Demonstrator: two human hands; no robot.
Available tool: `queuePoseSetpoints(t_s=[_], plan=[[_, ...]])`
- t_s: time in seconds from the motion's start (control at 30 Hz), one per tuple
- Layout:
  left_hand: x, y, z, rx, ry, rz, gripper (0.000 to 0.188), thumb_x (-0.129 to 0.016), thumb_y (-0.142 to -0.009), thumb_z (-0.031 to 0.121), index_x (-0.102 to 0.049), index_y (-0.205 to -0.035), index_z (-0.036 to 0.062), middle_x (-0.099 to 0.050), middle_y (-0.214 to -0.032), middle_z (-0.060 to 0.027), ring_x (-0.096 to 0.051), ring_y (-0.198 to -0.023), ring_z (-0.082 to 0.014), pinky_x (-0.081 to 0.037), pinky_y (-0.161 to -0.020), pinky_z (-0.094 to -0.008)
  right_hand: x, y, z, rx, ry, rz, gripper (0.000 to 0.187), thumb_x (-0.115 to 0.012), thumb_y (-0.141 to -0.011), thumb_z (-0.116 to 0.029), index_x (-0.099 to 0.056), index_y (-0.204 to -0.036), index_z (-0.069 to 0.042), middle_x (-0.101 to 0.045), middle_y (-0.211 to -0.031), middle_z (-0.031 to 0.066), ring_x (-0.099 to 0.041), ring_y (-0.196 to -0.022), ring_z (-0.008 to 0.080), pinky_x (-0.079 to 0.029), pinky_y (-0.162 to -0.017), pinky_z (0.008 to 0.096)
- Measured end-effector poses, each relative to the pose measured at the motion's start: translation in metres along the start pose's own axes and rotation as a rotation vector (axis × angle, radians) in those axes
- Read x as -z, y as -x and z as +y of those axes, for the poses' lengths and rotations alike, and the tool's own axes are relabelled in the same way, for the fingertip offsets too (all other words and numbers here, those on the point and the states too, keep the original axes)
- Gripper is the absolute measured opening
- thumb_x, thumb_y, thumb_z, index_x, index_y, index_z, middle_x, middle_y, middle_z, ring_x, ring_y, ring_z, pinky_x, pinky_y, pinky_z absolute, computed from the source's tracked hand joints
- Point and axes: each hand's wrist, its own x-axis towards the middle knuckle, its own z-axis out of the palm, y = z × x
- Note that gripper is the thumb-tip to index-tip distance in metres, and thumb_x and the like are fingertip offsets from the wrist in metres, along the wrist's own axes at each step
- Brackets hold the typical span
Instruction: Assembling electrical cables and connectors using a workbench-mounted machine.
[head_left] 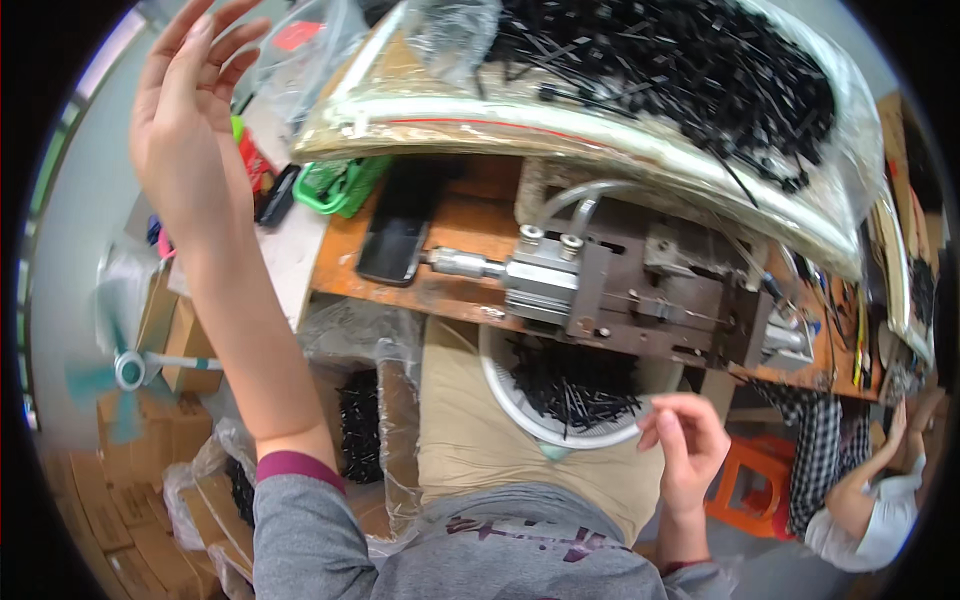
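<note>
You are sitting in a small workshop or factory bench area: in front of you a worn, rust-stained orange workbench (440, 290) carries a metal pneumatic press fixture (620, 285) with air hoses, and above it lies a large clear plastic bag (640, 90) heaped with small black plastic parts. A white basket (560, 390) of the same black pieces sits on your lap, cardboard boxes (150, 420) stack on the floor by a teal fan (125, 370), and another person (860, 480) sits nearby at your right

Press fixture (640, 290) perhaps crowding basket (500, 375)
</note>
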Motion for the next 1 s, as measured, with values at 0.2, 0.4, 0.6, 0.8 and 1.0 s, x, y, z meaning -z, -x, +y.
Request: queuePoseSetpoints(t_s=[0.2,0.4,0.6,0.8,1.0], plan=[[-0.123,0.063,0.017,-0.303,-0.183,-0.641,0.016,-0.073,-0.092,0.009,-0.076,-0.107,0.003,-0.076,-0.102,-0.006,-0.07,-0.089,-0.0148,-0.053,-0.079,-0.0282,0.026,-0.09,-0.031,0.471,0.358,0.171,0.011,-0.067,-0.096,0.002,-0.072,-0.105,0.003,-0.07,-0.094,0.0077,-0.062,-0.071,0.0094,-0.049,-0.062,0.0224],[-0.225,0.071,-0.033,-0.552,-0.335,-0.568,0.02,-0.068,-0.091,0.005,-0.075,-0.11,0.0024,-0.075,-0.109,-0.0107,-0.07,-0.1,-0.0297,-0.055,-0.09,-0.0392,0.045,-0.186,-0.063,0.775,0.881,0.243,0.02,-0.07,-0.089,0.001,-0.075,-0.106,-0.008,-0.068,-0.102,0.0039,-0.066,-0.083,0.0175,-0.053,-0.067,0.0291],[-0.237,0.063,-0.053,-0.508,-0.274,-0.849,0.017,-0.068,-0.093,0.014,-0.072,-0.106,0.0041,-0.072,-0.104,-0.0116,-0.066,-0.103,-0.0318,-0.051,-0.093,-0.0439,0.053,-0.243,-0.071,0.859,1.13,-0.12,0.021,-0.07,-0.093,-0.007,-0.074,-0.113,-0.006,-0.064,-0.109,0.0061,-0.063,-0.086,0.0186,-0.052,-0.074,0.031],[-0.21,0.066,-0.03,-0.503,-0.257,-0.705,0.012,-0.071,-0.093,0.016,-0.074,-0.098,0.0049,-0.071,-0.09,-0.0105,-0.069,-0.083,-0.0279,-0.054,-0.077,-0.0376,0.053,-0.246,-0.067,0.677,1.066,-0.215,0.025,-0.075,-0.091,-0.022,-0.073,-0.11,-0.006,-0.062,-0.101,0.0063,-0.058,-0.083,0.0187,-0.051,-0.076,0.0322],[-0.153,0.109,0.03,-0.176,-0.184,-0.501,0.008,-0.079,-0.084,0.003,-0.073,-0.088,0.0019,-0.07,-0.088,-0.0053,-0.066,-0.068,-0.0153,-0.053,-0.057,-0.0272,0.045,-0.234,-0.074,0.679,0.743,-0.138,0.022,-0.079,-0.089,-0.02,-0.076,-0.105,-0.006,-0.063,-0.097,0.0024,-0.059,-0.083,0.0121,-0.049,-0.075,0.0279]])
